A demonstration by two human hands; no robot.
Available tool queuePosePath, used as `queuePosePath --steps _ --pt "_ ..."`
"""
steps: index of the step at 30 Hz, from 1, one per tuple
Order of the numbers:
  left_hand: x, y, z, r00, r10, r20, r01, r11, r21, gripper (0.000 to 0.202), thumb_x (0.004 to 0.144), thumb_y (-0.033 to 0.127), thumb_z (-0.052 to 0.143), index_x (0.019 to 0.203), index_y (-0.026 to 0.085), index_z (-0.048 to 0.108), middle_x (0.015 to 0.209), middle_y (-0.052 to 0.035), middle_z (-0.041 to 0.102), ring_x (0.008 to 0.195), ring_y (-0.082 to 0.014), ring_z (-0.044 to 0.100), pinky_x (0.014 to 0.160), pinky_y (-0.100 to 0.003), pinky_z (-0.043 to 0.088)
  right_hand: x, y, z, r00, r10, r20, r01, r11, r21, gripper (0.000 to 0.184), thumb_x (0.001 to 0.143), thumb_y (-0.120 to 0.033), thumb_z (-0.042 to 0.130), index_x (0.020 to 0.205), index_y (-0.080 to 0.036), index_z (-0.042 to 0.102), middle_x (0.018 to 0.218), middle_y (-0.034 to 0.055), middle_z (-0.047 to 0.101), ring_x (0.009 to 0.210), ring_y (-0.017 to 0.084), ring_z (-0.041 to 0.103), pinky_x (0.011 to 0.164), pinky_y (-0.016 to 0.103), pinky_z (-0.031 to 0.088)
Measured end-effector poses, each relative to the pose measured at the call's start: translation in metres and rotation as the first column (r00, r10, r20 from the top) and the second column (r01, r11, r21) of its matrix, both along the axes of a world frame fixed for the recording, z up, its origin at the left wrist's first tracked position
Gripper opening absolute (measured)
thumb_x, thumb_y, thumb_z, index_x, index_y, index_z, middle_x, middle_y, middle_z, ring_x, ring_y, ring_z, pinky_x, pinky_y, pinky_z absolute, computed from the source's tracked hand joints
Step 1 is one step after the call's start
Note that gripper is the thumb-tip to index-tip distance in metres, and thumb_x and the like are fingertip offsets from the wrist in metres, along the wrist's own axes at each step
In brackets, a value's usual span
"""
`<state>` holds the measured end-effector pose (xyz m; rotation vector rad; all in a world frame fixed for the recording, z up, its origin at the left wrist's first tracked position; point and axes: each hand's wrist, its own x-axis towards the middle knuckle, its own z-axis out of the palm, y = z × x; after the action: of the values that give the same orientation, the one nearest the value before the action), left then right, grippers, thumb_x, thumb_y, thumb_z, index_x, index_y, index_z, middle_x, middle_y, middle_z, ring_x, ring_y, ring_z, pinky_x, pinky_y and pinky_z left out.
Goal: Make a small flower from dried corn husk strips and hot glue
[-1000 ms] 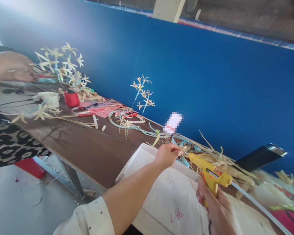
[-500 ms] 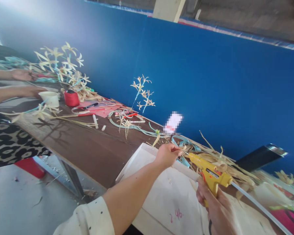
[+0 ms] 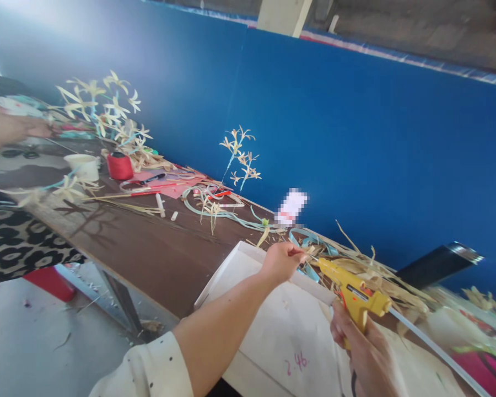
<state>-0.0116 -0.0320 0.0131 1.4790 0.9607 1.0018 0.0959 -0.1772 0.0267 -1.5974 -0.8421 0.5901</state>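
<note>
My right hand (image 3: 366, 344) is wrapped round the handle of a yellow hot glue gun (image 3: 353, 289), a long white glue stick (image 3: 434, 347) sticking out of its rear. The gun's metal tip points left, right beside the fingers of my left hand (image 3: 283, 262). Those fingers are pinched on a small pale piece, perhaps dried husk; most of it is hidden by the fingers. Both hands are above a white cardboard box lid (image 3: 289, 325) with "2.46" written on it. Strips of dried husk (image 3: 380, 275) lie behind the gun.
Left on the table (image 3: 157, 259) are a white cup (image 3: 82, 166), a red thread spool (image 3: 120, 166) and husk flowers (image 3: 116, 107). A co-worker's hand (image 3: 16, 129) is at the far left. Blue cords (image 3: 227, 218) lie mid-table. A black cylinder (image 3: 440, 264) leans by the blue wall (image 3: 334, 138).
My two hands and the glue gun stay almost in place. At the far left, the co-worker's nearer arm has withdrawn from beside the cup, and the other hand has shifted left.
</note>
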Motion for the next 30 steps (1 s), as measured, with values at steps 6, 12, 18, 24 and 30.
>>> queuePosePath --steps 6,12,18,24,30 --pt "-0.0019 -0.0005 0.0028 1.0 -0.007 -0.007 0.007 0.999 0.032 0.025 0.075 0.038 0.056 0.082 0.018 0.067 0.077 -0.0013 0.069 0.069 -0.0116 0.06 0.068 -0.022 0.046 0.0007 -0.0003 0.0006 1.0 -0.002 0.022 0.002 1.0 0.013 0.042 0.063 -0.055 0.07 0.068 -0.018 0.052 0.05 -0.0039 0.042 0.047 0.011 0.039 0.046 0.026 0.03" --pt "-0.0031 -0.002 0.0048 1.0 0.005 -0.01 -0.005 0.999 0.036 0.023 0.074 0.036 0.056 0.082 0.018 0.067 0.077 -0.0007 0.069 0.069 -0.0112 0.059 0.067 -0.021 0.045 0.0009 0.0001 -0.0022 1.0 -0.004 0.023 0.004 1.0 -0.006 0.042 0.063 -0.055 0.071 0.073 -0.017 0.054 0.05 -0.0044 0.043 0.049 0.011 0.039 0.049 0.026 0.03" --pt "-0.0026 -0.0012 0.0048 0.999 0.014 -0.029 -0.012 0.999 0.048 0.023 0.073 0.036 0.056 0.08 0.018 0.069 0.073 -0.0004 0.067 0.065 -0.0108 0.057 0.062 -0.021 0.043 0.0015 0.0007 -0.0052 0.998 -0.014 0.065 0.016 1.0 -0.024 0.042 0.063 -0.056 0.07 0.071 -0.018 0.054 0.048 -0.0041 0.044 0.048 0.012 0.039 0.049 0.027 0.03" --pt "-0.0007 0.0004 0.0007 1.0 0.013 -0.028 -0.011 0.999 0.053 0.026 0.073 0.039 0.055 0.082 0.019 0.069 0.073 -0.0005 0.066 0.065 -0.0115 0.056 0.059 -0.021 0.042 0.0012 0.0005 -0.0046 0.997 0.002 0.078 0.0 1.0 -0.024 0.041 0.065 -0.055 0.069 0.063 -0.019 0.05 0.047 -0.0041 0.044 0.049 0.011 0.04 0.051 0.027 0.032" --pt "-0.0008 0.0005 -0.001 1.0 -0.007 -0.013 0.008 0.999 0.044 0.027 0.073 0.039 0.055 0.084 0.019 0.068 0.078 -0.0013 0.068 0.069 -0.0121 0.058 0.063 -0.021 0.044 0.0009 0.0017 -0.0041 0.998 -0.011 0.065 0.011 1.0 -0.014 0.043 0.064 -0.055 0.07 0.06 -0.019 0.048 0.047 -0.0037 0.044 0.049 0.012 0.04 0.051 0.027 0.032"
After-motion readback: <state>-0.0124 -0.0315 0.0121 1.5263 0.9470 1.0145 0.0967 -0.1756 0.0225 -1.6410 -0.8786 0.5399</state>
